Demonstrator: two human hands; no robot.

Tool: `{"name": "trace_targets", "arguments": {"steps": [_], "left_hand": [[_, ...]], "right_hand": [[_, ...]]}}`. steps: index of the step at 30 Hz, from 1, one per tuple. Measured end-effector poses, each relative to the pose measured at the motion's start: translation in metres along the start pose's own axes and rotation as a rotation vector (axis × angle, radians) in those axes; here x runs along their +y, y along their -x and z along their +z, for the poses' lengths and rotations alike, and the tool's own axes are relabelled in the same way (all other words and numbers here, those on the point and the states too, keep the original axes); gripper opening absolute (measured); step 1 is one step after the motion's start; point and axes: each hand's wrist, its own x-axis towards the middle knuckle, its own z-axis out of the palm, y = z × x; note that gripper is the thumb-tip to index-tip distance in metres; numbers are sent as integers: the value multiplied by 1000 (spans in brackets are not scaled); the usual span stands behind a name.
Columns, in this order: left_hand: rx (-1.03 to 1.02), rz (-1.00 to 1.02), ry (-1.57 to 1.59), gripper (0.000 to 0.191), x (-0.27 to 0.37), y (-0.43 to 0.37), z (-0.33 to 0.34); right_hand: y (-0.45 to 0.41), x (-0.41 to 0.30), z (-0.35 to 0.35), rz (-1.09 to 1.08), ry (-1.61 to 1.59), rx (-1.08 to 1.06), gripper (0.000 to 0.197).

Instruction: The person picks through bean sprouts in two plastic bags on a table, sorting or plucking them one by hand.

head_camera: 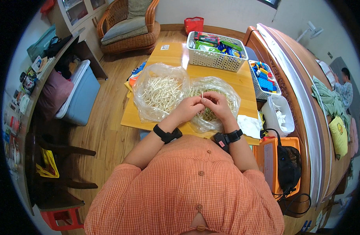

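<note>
My left hand [188, 109] and my right hand [217, 106] meet fingertip to fingertip above the right-hand plastic bag. A short pale bean sprout [202, 95] is pinched between them, its end sticking up. Beneath my hands, this open clear plastic bag [233, 92] holds thin greenish-white sprouts [210, 83], partly covered by my fingers. To its left lies a second clear plastic bag [138, 102], its mouth wide open, heaped with whiter sprouts [160, 91]. Both bags rest on a yellow wooden table [172, 48] close to my body.
A white perforated basket [218, 63] of packaged snacks stands at the table's back. White tissue [249, 125] lies at the right edge. Beside the table are a basket of toy bricks [265, 80], a translucent bin [278, 117] and an orange box [266, 167]. A person [344, 88] is on the bed.
</note>
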Motion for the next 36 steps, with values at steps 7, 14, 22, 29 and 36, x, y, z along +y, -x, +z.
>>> {"name": "trace_targets", "arguments": {"steps": [7,14,22,29,36], "left_hand": [[-21,28,-61,16,6,2,0],[-44,25,-36,16,4,2,0],[-10,-3,-46,17,6,3,0],[134,-20,-33,22,16,2,-9],[252,-46,-8,23,12,1,-31]], "right_hand": [[-1,2,-1,58,-222,-12,16],[-3,1,-3,95,-306,60,11],[-7,1,-4,93,-411,216,11],[-6,0,-3,86,-369,175,13],[-5,-1,0,125,-275,157,14]]}}
